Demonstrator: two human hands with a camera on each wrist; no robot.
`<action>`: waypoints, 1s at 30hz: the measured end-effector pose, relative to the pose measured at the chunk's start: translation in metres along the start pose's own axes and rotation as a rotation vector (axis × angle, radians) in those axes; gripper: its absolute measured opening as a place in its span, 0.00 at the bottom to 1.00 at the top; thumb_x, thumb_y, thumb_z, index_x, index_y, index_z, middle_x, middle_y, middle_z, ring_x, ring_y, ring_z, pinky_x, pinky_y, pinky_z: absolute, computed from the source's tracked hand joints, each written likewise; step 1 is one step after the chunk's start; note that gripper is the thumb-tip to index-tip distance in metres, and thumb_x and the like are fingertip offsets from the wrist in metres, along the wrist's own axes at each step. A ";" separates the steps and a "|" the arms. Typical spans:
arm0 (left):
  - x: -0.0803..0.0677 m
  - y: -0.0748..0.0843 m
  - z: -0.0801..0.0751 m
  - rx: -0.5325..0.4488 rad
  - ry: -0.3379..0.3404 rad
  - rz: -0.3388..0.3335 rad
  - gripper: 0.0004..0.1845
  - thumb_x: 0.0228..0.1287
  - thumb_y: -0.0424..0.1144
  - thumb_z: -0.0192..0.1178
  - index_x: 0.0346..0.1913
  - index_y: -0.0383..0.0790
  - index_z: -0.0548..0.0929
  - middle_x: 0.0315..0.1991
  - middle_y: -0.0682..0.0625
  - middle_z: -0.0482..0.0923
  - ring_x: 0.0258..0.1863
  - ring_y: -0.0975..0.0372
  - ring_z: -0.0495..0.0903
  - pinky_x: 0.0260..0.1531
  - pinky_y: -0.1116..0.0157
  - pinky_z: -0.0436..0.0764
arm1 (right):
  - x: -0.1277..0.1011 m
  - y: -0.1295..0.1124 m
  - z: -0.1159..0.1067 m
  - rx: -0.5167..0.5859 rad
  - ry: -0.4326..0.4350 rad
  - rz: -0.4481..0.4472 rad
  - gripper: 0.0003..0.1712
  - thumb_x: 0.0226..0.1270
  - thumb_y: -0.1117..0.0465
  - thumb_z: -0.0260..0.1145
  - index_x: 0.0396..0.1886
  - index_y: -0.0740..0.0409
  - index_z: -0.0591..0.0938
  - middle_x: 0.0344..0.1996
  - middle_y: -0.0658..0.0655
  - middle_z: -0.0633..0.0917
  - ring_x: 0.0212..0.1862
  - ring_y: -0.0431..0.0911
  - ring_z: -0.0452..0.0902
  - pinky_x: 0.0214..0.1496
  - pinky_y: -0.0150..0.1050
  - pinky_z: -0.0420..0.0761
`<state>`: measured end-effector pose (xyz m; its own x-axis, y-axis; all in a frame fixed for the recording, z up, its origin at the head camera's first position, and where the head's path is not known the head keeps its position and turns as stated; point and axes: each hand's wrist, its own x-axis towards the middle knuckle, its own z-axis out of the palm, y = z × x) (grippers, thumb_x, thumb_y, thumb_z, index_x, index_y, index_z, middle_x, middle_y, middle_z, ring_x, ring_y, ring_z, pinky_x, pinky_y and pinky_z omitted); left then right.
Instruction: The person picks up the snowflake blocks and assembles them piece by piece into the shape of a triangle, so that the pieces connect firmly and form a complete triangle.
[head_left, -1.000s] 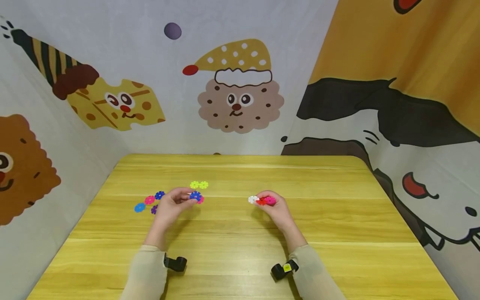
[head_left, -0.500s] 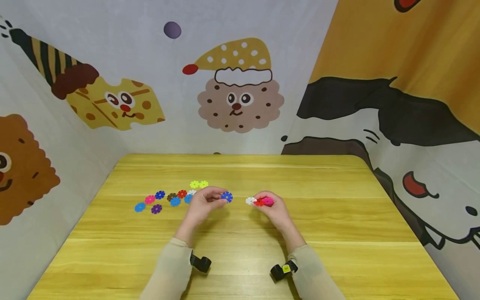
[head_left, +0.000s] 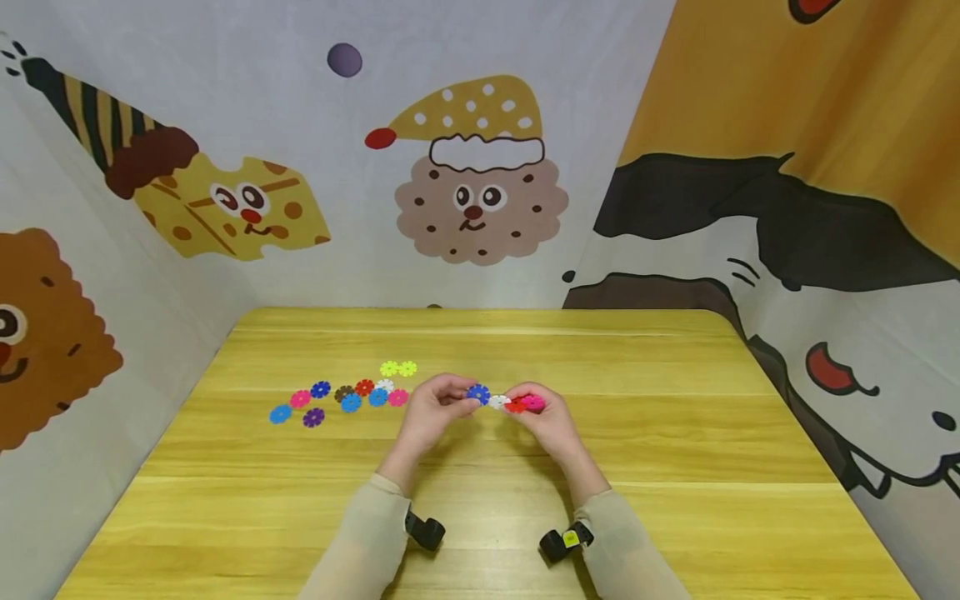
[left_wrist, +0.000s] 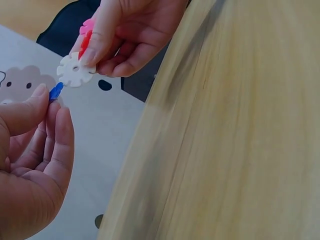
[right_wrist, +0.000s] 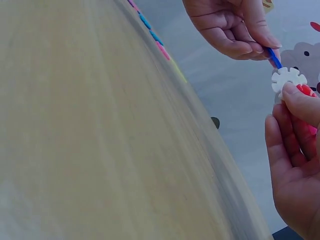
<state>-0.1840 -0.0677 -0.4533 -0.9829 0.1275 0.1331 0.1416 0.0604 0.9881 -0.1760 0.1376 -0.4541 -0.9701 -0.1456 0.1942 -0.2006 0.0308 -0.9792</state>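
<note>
My left hand (head_left: pixel 437 410) pinches a blue notched snowflake disc (head_left: pixel 478 394) between thumb and fingers. A short chain of discs is in my right hand (head_left: pixel 553 423): a white disc (head_left: pixel 498 402) at its left end, then a red disc (head_left: pixel 516 406) and a pink disc (head_left: pixel 534 402). In the left wrist view, the right thumb presses on the white disc (left_wrist: pixel 75 70) near the red one. The blue disc (right_wrist: pixel 274 59) stands edge-on at the white disc's rim in the right wrist view; whether their slots interlock, I cannot tell. Both hands are above the table.
On the wooden table (head_left: pixel 645 467), several loose discs lie at the left, among them a purple disc (head_left: pixel 313 417), a brown disc (head_left: pixel 344 394) and a pink disc (head_left: pixel 398 397). Two yellow discs (head_left: pixel 398 368) lie side by side behind them. A patterned curtain (head_left: pixel 337 283) hangs beyond the table.
My left hand has moved right with the blue disc, from over the loose discs to the white disc. The right hand has stayed nearly still with its chain.
</note>
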 end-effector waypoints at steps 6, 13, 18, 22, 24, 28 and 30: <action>0.000 0.000 0.002 -0.003 0.020 0.016 0.13 0.57 0.24 0.69 0.46 0.29 0.85 0.31 0.45 0.83 0.28 0.61 0.82 0.35 0.58 0.86 | 0.000 -0.002 0.001 0.008 0.011 -0.021 0.10 0.57 0.81 0.68 0.39 0.79 0.80 0.33 0.52 0.84 0.34 0.37 0.78 0.38 0.29 0.80; 0.000 0.001 0.004 -0.022 0.029 0.002 0.12 0.57 0.23 0.69 0.45 0.29 0.85 0.32 0.45 0.83 0.28 0.60 0.83 0.34 0.62 0.86 | 0.000 -0.003 0.002 0.017 0.038 -0.021 0.09 0.56 0.81 0.68 0.39 0.79 0.80 0.33 0.53 0.85 0.34 0.37 0.78 0.39 0.29 0.80; 0.000 0.000 0.006 -0.054 0.024 0.003 0.13 0.57 0.23 0.68 0.46 0.26 0.83 0.33 0.43 0.83 0.28 0.62 0.82 0.35 0.61 0.86 | -0.001 -0.004 0.003 0.014 0.062 -0.034 0.09 0.56 0.82 0.68 0.38 0.79 0.80 0.32 0.54 0.85 0.33 0.37 0.77 0.37 0.28 0.80; 0.000 0.001 0.007 -0.078 0.028 -0.005 0.14 0.57 0.23 0.69 0.46 0.24 0.83 0.33 0.41 0.83 0.28 0.62 0.82 0.37 0.56 0.86 | -0.001 -0.005 0.003 0.012 0.073 -0.040 0.08 0.56 0.81 0.68 0.37 0.78 0.81 0.32 0.59 0.85 0.32 0.38 0.77 0.36 0.28 0.80; 0.000 0.000 0.008 -0.085 0.033 -0.008 0.14 0.57 0.22 0.69 0.46 0.24 0.83 0.33 0.40 0.83 0.28 0.62 0.82 0.37 0.55 0.86 | -0.001 -0.006 0.004 0.013 0.074 -0.041 0.08 0.56 0.81 0.68 0.37 0.78 0.81 0.33 0.61 0.85 0.32 0.38 0.77 0.36 0.28 0.80; -0.001 -0.001 0.009 -0.089 0.041 -0.015 0.13 0.56 0.22 0.69 0.45 0.24 0.83 0.33 0.40 0.83 0.27 0.61 0.82 0.34 0.60 0.86 | -0.001 -0.006 0.003 0.009 0.075 -0.037 0.08 0.57 0.81 0.68 0.37 0.78 0.81 0.33 0.62 0.85 0.32 0.38 0.77 0.35 0.28 0.80; -0.001 -0.002 0.009 -0.091 0.041 -0.016 0.13 0.56 0.21 0.69 0.45 0.24 0.83 0.33 0.40 0.83 0.27 0.61 0.82 0.33 0.63 0.86 | -0.001 -0.006 0.003 0.007 0.072 -0.032 0.08 0.57 0.81 0.68 0.38 0.78 0.81 0.33 0.62 0.85 0.32 0.38 0.78 0.36 0.28 0.80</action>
<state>-0.1821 -0.0586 -0.4558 -0.9892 0.0867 0.1184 0.1164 -0.0281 0.9928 -0.1730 0.1343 -0.4487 -0.9705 -0.0752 0.2292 -0.2313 0.0207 -0.9727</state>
